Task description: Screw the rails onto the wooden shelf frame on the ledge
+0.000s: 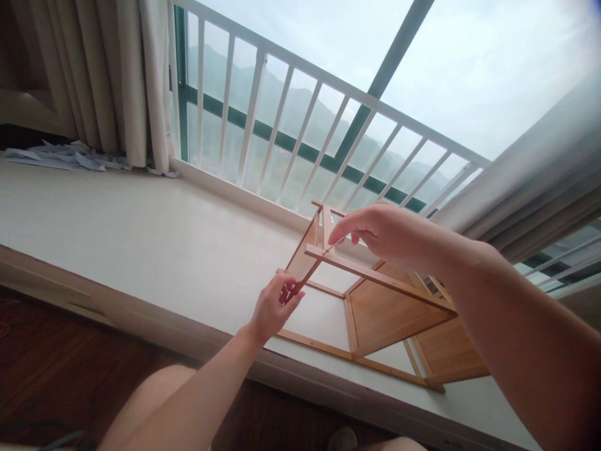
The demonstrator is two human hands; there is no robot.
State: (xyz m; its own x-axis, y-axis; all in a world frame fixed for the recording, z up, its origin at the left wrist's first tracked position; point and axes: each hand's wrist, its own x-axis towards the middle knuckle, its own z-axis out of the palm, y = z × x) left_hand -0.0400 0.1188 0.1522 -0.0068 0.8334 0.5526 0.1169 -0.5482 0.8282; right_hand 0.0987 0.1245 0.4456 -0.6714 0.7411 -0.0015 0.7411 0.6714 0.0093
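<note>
A wooden frame piece of furniture (385, 307) lies on its side on the white window sill (141, 232). My left hand (275, 307) is closed around a thin tool (307, 275) whose tip points up at a joint of the frame's upper rail. My right hand (375, 228) reaches in from the right. Its fingertips are pinched at the same joint, near the top corner post. What those fingertips hold is too small to make out.
White window bars (300, 125) run along the back of the sill. Curtains (94, 75) hang at the left, with crumpled paper (66, 156) lying below them. A second curtain (539, 181) hangs at the right. Dark wooden floor (56, 369) and my knees lie below the sill.
</note>
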